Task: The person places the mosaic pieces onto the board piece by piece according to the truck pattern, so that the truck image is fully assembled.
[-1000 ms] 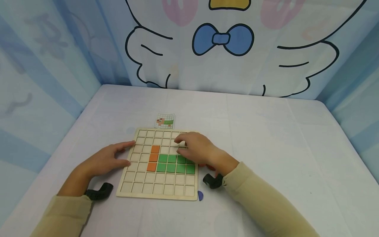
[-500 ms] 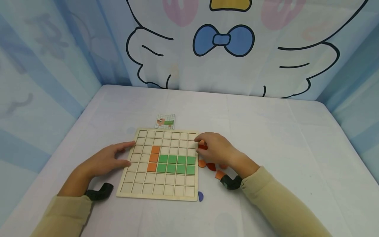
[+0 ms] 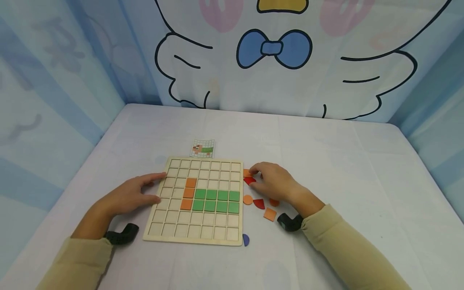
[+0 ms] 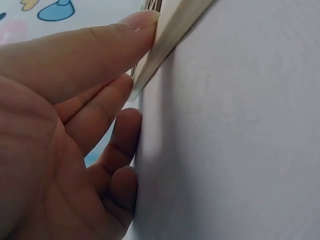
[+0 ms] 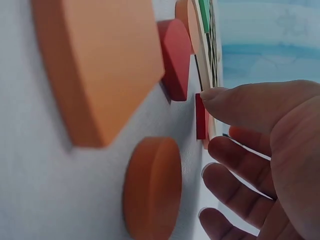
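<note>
Head view — left hand [image 3: 125,196] touching board [image 3: 197,218] edge, right hand [image 3: 274,180] by red wedge [image 3: 249,181] — grips spread, broad table [image 3: 348,169].

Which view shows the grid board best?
The head view: it shows the grid board from above, its whole grid and green tiles visible. The left wrist view catches only an edge at the left hand; the right wrist view, a thin strip, nearly edge-on.

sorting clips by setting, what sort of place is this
Probably a curtained-off tabletop play or recording area; the room beyond isn't visible. The signs: a cartoon-printed curtain behind a white tabletop, and a wooden grid board holding green square tiles.
</note>
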Demonstrator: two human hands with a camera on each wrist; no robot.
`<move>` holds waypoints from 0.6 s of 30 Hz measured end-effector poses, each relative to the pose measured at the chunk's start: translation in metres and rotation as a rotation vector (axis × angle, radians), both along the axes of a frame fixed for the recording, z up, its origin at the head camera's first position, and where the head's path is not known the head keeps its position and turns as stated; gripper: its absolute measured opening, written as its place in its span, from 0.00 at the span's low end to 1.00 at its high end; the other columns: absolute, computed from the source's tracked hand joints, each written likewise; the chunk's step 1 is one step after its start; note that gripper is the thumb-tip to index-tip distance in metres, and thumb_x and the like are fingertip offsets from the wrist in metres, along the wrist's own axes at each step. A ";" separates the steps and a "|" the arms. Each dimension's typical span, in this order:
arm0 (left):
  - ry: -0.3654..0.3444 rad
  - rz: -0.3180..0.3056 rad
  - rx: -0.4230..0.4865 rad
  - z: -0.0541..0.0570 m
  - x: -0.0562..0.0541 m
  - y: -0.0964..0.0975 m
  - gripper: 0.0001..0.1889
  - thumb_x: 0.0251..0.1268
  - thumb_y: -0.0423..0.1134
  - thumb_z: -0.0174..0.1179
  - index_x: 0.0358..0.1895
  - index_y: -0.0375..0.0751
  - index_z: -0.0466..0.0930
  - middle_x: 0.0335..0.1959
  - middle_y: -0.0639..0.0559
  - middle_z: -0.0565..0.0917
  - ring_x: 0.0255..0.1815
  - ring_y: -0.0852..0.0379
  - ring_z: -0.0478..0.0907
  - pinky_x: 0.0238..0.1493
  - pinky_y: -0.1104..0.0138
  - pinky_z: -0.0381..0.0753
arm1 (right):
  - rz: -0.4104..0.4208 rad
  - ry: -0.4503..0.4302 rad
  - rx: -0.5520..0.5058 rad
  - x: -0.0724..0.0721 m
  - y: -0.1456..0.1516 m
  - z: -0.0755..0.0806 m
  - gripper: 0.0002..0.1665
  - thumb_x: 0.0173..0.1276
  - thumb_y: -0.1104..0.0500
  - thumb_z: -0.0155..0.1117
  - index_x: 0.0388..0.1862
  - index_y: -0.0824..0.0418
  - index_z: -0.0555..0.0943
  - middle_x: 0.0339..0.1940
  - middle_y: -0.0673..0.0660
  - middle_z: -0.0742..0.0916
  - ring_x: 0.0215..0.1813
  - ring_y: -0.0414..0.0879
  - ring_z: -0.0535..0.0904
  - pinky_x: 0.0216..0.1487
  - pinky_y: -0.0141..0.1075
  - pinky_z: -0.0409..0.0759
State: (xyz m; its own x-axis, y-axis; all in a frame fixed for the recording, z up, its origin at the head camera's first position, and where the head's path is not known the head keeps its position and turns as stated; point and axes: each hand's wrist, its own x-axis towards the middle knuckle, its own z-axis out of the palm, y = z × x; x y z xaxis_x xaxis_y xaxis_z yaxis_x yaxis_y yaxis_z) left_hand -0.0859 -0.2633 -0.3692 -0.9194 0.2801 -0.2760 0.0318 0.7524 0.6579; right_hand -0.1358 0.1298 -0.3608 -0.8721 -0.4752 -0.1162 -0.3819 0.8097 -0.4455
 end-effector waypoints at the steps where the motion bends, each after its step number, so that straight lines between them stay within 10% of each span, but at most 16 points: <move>1: -0.006 0.002 -0.008 0.000 0.000 0.000 0.40 0.61 0.46 0.70 0.75 0.39 0.65 0.72 0.31 0.65 0.69 0.32 0.64 0.66 0.38 0.62 | -0.001 0.001 0.000 0.000 0.000 0.000 0.22 0.68 0.55 0.67 0.59 0.62 0.81 0.53 0.55 0.85 0.50 0.50 0.78 0.56 0.45 0.78; 18: 0.012 -0.092 -0.055 0.006 -0.009 -0.004 0.40 0.58 0.44 0.73 0.74 0.36 0.67 0.71 0.30 0.67 0.71 0.30 0.62 0.66 0.35 0.61 | -0.007 -0.011 0.018 0.000 0.000 -0.002 0.23 0.67 0.54 0.68 0.59 0.62 0.81 0.49 0.55 0.85 0.49 0.50 0.77 0.56 0.46 0.77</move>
State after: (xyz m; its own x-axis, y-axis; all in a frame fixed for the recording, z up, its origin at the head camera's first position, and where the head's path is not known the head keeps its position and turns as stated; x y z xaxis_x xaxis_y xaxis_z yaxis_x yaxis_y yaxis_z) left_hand -0.0953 -0.2670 -0.3628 -0.8937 0.3483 -0.2827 0.1098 0.7808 0.6150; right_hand -0.1354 0.1302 -0.3628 -0.8743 -0.4665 -0.1341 -0.3711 0.8205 -0.4347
